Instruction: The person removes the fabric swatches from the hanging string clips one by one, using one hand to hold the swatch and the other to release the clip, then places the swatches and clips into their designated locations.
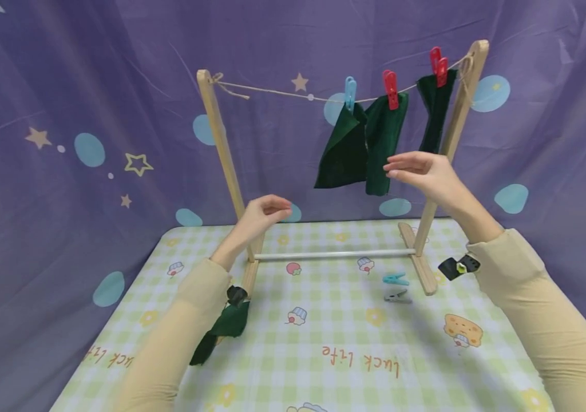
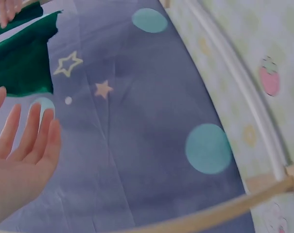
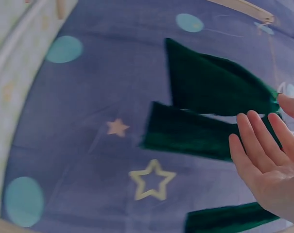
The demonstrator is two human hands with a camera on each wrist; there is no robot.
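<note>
My left hand hovers beside the left wooden post, fingers relaxed, holding nothing. In the left wrist view its fingers are spread. My right hand is raised in front of the right post with relaxed, empty fingers; the right wrist view shows its palm and extended fingers. Behind and above it, dark green cloths hang from a string. A light blue clothespin clips the wide cloth. One red clothespin holds the middle cloth, and red pegging holds the narrow cloth near the right post.
The string is tied between the left post and right post of a wooden rack, joined below by a white rod. A blue clothespin and a grey clothespin lie on the checked tablecloth. Another green cloth lies beside the left sleeve.
</note>
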